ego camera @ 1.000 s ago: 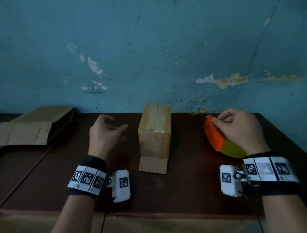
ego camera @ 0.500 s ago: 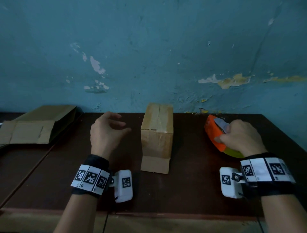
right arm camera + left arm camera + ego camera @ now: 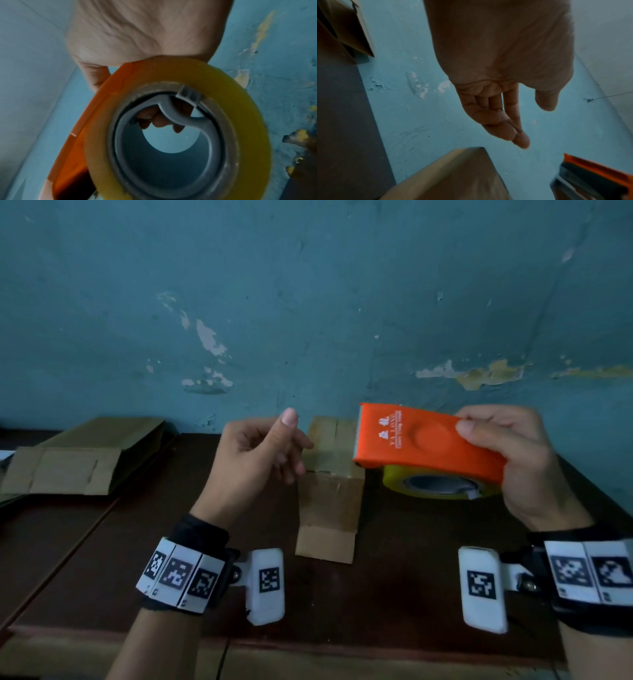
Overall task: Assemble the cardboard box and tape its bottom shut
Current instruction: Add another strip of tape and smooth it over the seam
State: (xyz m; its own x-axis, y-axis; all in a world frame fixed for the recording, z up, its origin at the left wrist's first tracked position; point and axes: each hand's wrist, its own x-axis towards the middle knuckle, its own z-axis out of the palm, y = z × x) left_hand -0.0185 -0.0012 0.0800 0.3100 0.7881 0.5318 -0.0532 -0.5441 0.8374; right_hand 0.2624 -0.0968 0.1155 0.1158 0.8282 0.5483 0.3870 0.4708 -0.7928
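One assembled cardboard box (image 3: 330,474) standing mid-desk. One flattened cardboard box (image 3: 73,467) at the desk's left far edge. One orange tape dispenser (image 3: 428,445) with one yellow tape roll (image 3: 435,489). Two hands.

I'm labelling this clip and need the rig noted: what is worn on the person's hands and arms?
Both forearms are bare, without sleeves or gloves. The left wrist and right wrist each carry a black band faced with white panels printed with black square codes. A white rounded camera block, bearing one such code, is clipped to each band: left block, right block.
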